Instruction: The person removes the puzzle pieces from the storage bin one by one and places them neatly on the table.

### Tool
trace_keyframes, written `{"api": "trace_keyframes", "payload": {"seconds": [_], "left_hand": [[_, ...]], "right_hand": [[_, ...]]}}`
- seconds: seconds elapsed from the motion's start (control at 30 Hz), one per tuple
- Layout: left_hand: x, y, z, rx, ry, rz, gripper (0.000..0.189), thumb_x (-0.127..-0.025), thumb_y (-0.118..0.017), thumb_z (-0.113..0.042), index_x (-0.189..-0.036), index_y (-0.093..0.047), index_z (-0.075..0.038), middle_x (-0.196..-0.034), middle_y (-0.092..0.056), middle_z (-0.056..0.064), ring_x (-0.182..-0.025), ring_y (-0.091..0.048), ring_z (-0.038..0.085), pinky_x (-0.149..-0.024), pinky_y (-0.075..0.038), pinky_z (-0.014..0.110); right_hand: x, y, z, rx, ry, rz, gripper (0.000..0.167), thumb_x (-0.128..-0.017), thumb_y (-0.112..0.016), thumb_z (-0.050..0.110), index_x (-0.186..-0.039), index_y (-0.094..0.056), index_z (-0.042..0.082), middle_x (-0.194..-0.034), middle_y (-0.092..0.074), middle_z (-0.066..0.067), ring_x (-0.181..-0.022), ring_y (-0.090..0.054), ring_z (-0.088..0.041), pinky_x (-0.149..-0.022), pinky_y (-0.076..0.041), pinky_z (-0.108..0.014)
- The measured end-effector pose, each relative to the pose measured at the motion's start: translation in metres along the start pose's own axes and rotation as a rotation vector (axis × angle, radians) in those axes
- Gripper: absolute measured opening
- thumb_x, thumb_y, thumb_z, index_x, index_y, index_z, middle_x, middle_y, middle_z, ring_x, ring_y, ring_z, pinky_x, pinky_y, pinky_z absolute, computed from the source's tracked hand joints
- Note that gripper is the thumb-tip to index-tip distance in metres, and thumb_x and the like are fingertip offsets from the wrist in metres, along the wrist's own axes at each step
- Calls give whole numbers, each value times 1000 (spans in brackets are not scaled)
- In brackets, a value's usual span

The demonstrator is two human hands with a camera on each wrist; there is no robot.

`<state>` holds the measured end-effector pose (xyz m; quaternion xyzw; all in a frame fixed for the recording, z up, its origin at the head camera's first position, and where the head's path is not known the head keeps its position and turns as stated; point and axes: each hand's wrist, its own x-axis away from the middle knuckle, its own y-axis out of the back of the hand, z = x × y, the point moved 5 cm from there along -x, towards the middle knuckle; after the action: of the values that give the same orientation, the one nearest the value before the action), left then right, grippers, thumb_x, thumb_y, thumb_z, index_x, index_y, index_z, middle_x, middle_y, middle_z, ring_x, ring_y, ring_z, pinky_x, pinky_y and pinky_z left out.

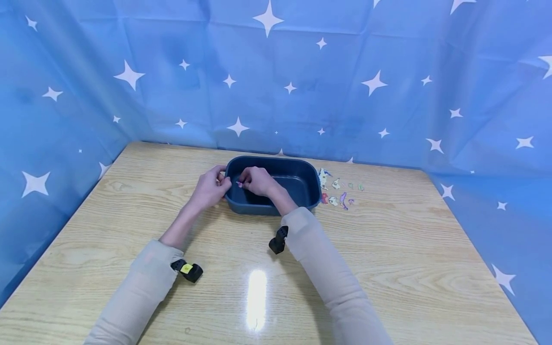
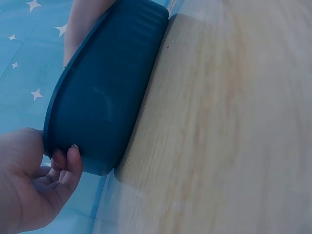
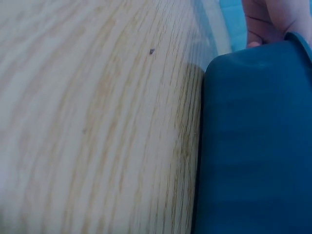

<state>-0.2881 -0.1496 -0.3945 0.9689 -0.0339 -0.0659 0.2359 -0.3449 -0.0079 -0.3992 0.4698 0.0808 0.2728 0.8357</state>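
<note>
A deep dark blue plastic bin (image 1: 255,209) with rounded corners stands on the wooden table. My left hand (image 1: 211,186) grips its left end, thumb over the rim and fingers against the outer wall; the left wrist view shows those fingers (image 2: 73,165) curled at the bin's end. My right hand (image 1: 260,182) reaches down inside the bin near its left end. Between its thumb and fingers it pinches a small pink-purple piece (image 1: 239,184), flat-looking like a sticker cutout. In the right wrist view the bin's wall (image 3: 258,146) hides the right hand.
Right of the bin lie several small colourful cutouts, among them a white-and-blue one (image 1: 323,178), a red one (image 1: 325,198) and a purple one (image 1: 343,200). Behind the wooden table (image 1: 414,268) hangs a blue curtain (image 1: 302,105) with white stars.
</note>
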Motion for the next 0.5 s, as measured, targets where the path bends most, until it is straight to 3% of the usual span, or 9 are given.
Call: {"api": "trace_keyframes", "payload": {"seconds": [0.2,0.4,0.5], "left_hand": [[0,0,-1,-1,-3,0,44,-98,-52,-8,-140,-51,4,-86,-56,10,-60,-64,19,-54,-62,43],[0,1,-1,-13,-8,4,43,-98,-51,-7,-139,-51,5,-86,-56,11,-60,-63,17,-55,-63,39],[0,0,0,-9,-10,1,43,-98,-51,-7,-139,-52,6,-86,-57,11,-59,-62,14,-55,-62,40]], "right_hand": [[0,0,1,-14,-1,6,18,-98,-66,11,-113,-68,2,-110,-68,-11,-102,-63,-21,-91,-55,-30],[1,-1,4,-41,37,12,11,-98,-64,6,-107,-69,3,-104,-69,-9,-96,-64,-20,-83,-54,-26],[2,-2,5,-64,47,24,14,-99,-63,8,-111,-67,3,-105,-70,-10,-96,-65,-20,-82,-54,-27]]}}
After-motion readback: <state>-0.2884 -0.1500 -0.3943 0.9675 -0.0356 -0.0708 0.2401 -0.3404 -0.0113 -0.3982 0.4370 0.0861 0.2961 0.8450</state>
